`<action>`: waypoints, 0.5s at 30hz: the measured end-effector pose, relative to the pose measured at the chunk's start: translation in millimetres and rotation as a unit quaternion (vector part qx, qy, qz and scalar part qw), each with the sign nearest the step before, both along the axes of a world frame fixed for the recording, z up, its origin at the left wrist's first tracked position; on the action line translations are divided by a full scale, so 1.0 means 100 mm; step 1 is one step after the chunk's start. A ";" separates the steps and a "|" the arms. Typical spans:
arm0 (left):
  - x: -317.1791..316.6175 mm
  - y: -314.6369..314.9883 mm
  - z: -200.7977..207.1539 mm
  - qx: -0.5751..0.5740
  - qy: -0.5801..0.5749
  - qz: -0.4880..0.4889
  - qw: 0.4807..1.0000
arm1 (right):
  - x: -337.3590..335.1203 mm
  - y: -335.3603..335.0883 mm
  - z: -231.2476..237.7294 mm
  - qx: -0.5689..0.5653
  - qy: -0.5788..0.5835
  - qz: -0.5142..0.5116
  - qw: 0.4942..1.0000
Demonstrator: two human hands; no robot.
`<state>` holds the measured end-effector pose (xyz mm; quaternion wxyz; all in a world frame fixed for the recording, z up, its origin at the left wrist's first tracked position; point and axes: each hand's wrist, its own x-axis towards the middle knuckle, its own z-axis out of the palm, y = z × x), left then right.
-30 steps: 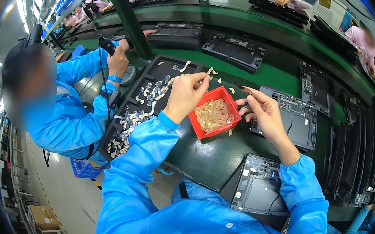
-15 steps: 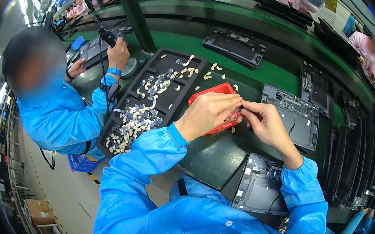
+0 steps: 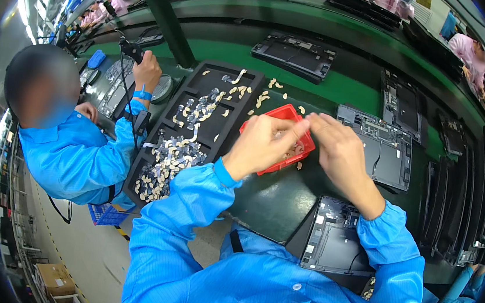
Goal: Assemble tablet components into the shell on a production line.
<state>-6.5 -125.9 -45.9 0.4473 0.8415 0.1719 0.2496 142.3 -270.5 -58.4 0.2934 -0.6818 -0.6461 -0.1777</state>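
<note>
My left hand (image 3: 265, 144) is above a red plastic bin (image 3: 282, 111), thumb and forefinger pinched together. Close beside its fingertips, my right hand (image 3: 341, 152) has its fingers bunched, with the back of the hand toward me. Whatever lies between the fingertips is too small or hidden to make out. Inside the bin are small pinkish, curved pieces, partly covered by my left hand. To the left is a black compartmented tray (image 3: 201, 71) holding a heap of small flex cables (image 3: 171, 165) with cream curved pieces. Several such cream pieces (image 3: 263, 97) lie loose near the bin.
An opened laptop base (image 3: 336, 242) sits at the near table edge, below my right forearm. More laptop bases (image 3: 391, 157) lie to the right and at the far side (image 3: 293, 56). Black panels (image 3: 466, 190) stand at far right. A co-worker in blue (image 3: 72, 158) holds a black tool at left.
My fingertips have risen slightly, and my right hand has turned, its fingers now bunched and pointing up beside the left. The co-worker's left hand has shifted down, closer to the body.
</note>
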 end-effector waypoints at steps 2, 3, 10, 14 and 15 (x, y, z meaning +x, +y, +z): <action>0.05 -0.02 -0.11 -0.099 0.019 -0.028 0.995 | -0.07 -0.01 0.06 -0.005 0.025 0.028 0.999; 0.06 -0.04 -0.07 -0.098 0.020 -0.034 0.994 | -0.07 -0.03 0.09 -0.010 0.050 0.057 0.997; 0.16 -0.24 0.08 -0.107 0.013 -0.112 0.988 | 0.08 -0.13 0.08 0.059 0.634 0.109 0.764; 0.31 -0.22 0.19 -0.081 0.058 -0.190 0.977 | 0.16 -0.23 0.15 0.078 0.669 0.143 0.725; 0.37 -0.21 0.23 -0.080 0.059 -0.194 0.976 | 0.21 -0.27 0.14 0.085 0.666 0.146 0.727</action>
